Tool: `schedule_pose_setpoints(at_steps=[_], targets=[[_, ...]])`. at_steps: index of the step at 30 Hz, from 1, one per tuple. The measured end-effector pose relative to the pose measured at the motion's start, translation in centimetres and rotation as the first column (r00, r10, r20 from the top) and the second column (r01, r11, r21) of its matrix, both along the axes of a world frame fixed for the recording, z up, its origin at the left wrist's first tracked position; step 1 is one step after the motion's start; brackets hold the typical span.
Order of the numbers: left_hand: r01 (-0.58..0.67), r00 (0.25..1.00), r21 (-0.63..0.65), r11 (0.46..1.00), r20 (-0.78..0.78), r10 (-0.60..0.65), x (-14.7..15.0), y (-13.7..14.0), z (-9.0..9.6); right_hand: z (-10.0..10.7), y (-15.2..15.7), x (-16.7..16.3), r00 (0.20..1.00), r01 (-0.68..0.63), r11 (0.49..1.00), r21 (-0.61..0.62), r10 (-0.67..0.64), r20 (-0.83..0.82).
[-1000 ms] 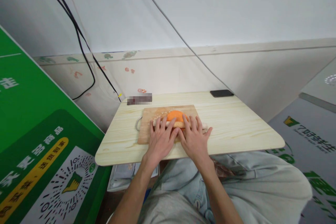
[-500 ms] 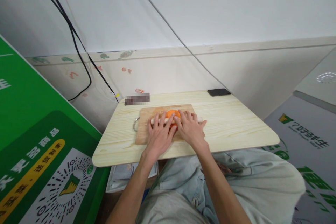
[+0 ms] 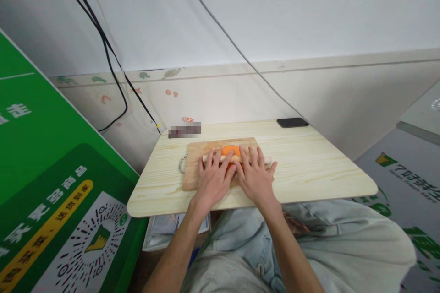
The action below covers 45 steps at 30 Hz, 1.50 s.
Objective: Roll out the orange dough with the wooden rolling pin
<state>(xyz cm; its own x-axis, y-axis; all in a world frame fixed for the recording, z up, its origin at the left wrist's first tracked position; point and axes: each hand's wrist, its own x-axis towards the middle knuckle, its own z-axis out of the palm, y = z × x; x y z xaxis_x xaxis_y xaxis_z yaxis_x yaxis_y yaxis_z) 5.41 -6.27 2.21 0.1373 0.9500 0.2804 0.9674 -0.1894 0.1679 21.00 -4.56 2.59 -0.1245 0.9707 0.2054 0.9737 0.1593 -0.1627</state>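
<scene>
A wooden cutting board (image 3: 191, 177) with a metal ring handle on its left lies on the small table. Across the board runs a pale rolling pin (image 3: 267, 160), on top of a flattened orange piece (image 3: 231, 149), dough-like in look. Some red shows under the pin, between my hands. My left hand (image 3: 215, 176) lies over the left part of the pin, fingers spread and stretched forward. On its right part rests my right hand (image 3: 256, 176), fingers likewise apart, thumb close to the left hand's thumb. Both palms hide much of the pin and the near side of the piece.
The light wood table (image 3: 309, 169) stands against the wall. At its back right lies a black phone (image 3: 292, 122); a blurred dark object (image 3: 184, 130) lies at the back left. Cables (image 3: 113, 52) hang down the wall. A green printed panel (image 3: 68, 146) stands on the left.
The whole view has shifted slightly, so the table appears a little further right. Both hands stay on the rolling pin, and slightly more of the pin shows between them.
</scene>
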Motion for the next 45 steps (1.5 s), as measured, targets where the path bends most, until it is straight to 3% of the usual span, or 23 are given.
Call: schedule_pose_setpoints(at_steps=[4,10,16,28,33,41,45], targets=[[0.003,1.000,-0.001,1.000,0.011,-0.003,0.0,-0.1,0.2,-1.5,-1.4,0.2,0.999,-0.002,0.996,0.088,-0.002,0.035],[0.003,1.000,-0.013,1.000,0.010,-0.003,-0.1,0.2,0.3,-1.7,-1.6,0.1,0.999,0.024,0.993,0.119,-0.028,0.034],[-0.005,1.000,-0.042,0.999,0.007,0.005,-0.1,1.5,0.2,-0.5,-0.6,0.2,0.999,0.011,0.997,0.073,-0.013,0.031],[-0.005,1.000,-0.100,0.995,0.021,0.007,-0.4,5.3,1.0,1.8,4.3,0.3,0.997,-0.006,0.997,-0.077,0.001,-0.071],[0.021,1.000,-0.073,0.997,0.005,-0.020,-0.5,4.3,0.7,1.8,3.6,0.2,0.998,0.008,0.997,-0.075,-0.013,-0.068],[0.065,0.998,-0.028,0.997,-0.004,-0.065,-1.3,0.0,0.0,-0.6,-1.2,0.6,0.999,0.016,1.000,0.020,-0.015,-0.051],[0.060,0.998,-0.017,0.998,0.004,-0.060,-1.2,-0.8,-0.5,-0.9,-1.9,0.7,1.000,0.019,0.999,0.047,-0.018,-0.019]])
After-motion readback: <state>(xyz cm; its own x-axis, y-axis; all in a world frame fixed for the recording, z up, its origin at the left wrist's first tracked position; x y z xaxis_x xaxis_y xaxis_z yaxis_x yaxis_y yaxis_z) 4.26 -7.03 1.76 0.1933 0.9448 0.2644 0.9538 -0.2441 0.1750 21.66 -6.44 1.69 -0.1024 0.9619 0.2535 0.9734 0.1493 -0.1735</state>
